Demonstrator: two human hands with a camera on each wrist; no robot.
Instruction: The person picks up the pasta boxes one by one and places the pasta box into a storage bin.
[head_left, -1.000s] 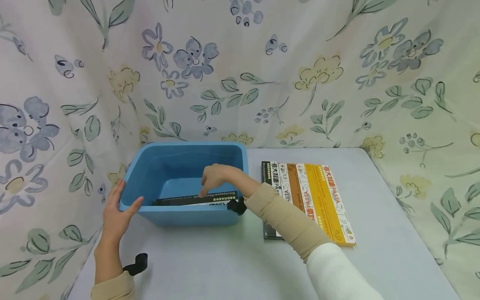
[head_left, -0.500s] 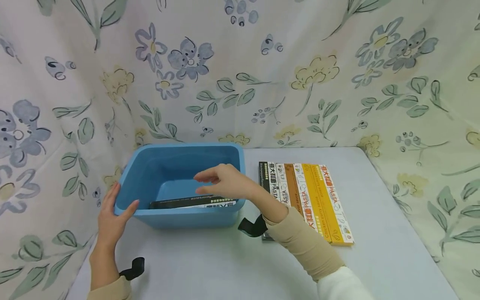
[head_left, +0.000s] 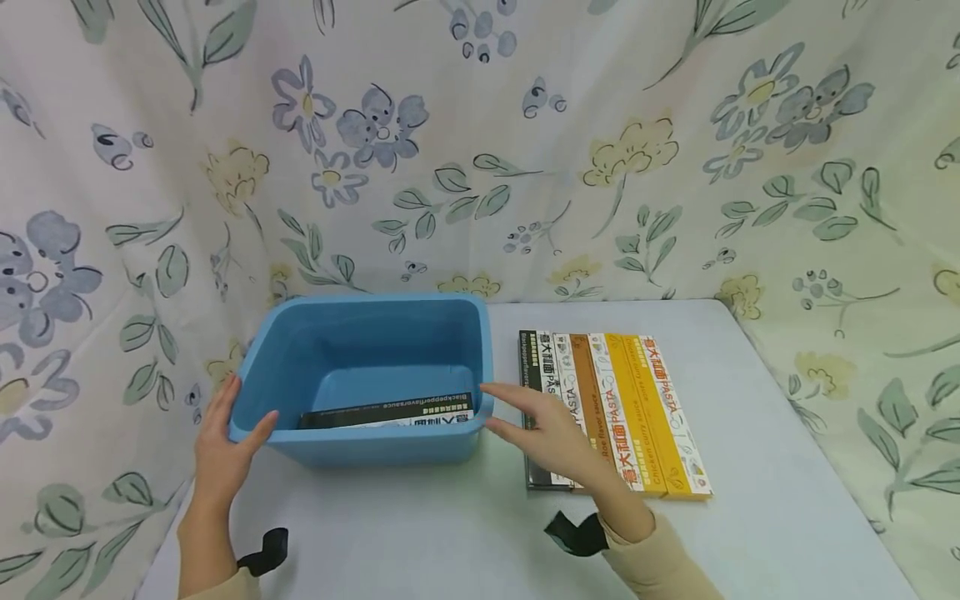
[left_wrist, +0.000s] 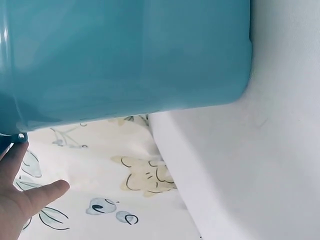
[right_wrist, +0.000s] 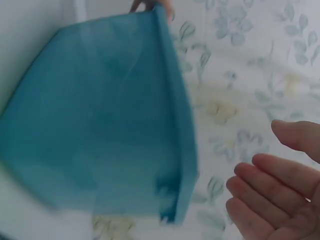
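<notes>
A blue plastic tub [head_left: 375,302] stands on the table at the left, with a black pasta box [head_left: 390,410] lying flat inside against its near wall. My left hand [head_left: 225,433] rests against the tub's near-left corner, fingers straight along the outside and thumb at the rim. My right hand [head_left: 540,421] hovers open and empty just right of the tub, over the left edge of a row of several flat pasta boxes [head_left: 637,408]. The left wrist view shows the tub's wall [left_wrist: 125,55] above my left hand [left_wrist: 20,200]. In the right wrist view, the tub [right_wrist: 100,125] is beside my open right hand [right_wrist: 280,195].
The pale grey table [head_left: 450,533] is walled at the back and both sides by floral cloth [head_left: 525,150]. Black camera straps sit on my left wrist [head_left: 262,550] and right wrist [head_left: 573,533]. The table's right edge lies past the boxes.
My right hand has come out of the tub and moved right and toward me, empty. The black box stays in the tub. The left hand has kept its place.
</notes>
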